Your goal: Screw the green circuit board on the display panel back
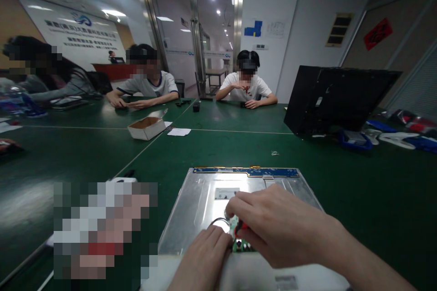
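Two boards show on the metal-backed panel (pixel 191 209), which lies flat on the desk (pixel 218 152), right in front of the wearer. Green board (pixel 244 246) sits at the panel's near part; blue strip board (pixel 246 172) runs along its far edge, with a flat ribbon (pixel 269 178) coming off it.

Status, as far as I can see: boards are exposed, strip board is on the panel, ribbon looks attached at that end (my read). Work at the green board looks mid-way to me. What's left there, can't say: fingers hide most of it, no view of screws or plugs.

Right hand (pixel 273 218) comes over the panel's right half, fingers curled, pinching a small red-and-black piece (pixel 241 228). Can't tell what it is. Left hand (pixel 208 245) is at the panel's near side, fingers close together, tips by a thin dark wire (pixel 215 221). Can't tell if it grips that.

In the way: mainly the two hands, crowding one small spot and blocking the view. Pale housing (pixel 252 277) borders the panel's near edge.

Around: big black shell (pixel 327 100) beyond the panel to the right, open carton (pixel 145 129) beyond it to the left, paper (pixel 179 132) beside that carton. Co-workers sit past the panel, well apart from it.
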Available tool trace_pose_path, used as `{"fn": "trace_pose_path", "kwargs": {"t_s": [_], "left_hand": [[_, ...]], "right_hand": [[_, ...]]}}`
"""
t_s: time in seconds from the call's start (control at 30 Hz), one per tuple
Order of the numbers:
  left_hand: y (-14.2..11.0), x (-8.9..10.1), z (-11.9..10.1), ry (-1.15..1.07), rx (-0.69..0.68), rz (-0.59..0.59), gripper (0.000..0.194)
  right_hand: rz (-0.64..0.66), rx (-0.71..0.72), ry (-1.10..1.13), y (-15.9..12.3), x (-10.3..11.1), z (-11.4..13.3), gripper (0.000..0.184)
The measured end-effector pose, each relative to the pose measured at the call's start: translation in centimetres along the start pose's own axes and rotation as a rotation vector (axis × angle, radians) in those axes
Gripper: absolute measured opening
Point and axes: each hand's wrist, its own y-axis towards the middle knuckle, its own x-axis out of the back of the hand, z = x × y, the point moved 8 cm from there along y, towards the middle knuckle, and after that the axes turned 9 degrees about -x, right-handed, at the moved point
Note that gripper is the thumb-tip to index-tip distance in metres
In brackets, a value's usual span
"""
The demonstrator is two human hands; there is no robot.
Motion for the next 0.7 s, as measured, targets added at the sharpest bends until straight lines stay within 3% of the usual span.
{"fn": "trace_pose_path", "kwargs": {"t_s": [0.2, 0.43, 0.7], "left_hand": [[-0.16, -0.36, 0.37, -0.002, -0.005, -0.01, 0.024], [0.11, -0.22, 0.22, -0.002, 0.027, 0.072, 0.029], [-0.15, 0.03, 0.19, -0.001, -0.015, -0.017, 0.022]], "right_hand": [[0.006, -0.018, 0.016, 0.27, -0.2, -0.17, 0.016], [0.026, 0.029, 0.01, 0.02, -0.04, 0.39, 0.011], [-0.01, 0.0, 0.004, 0.26, -0.28, -0.03, 0.008]]}}
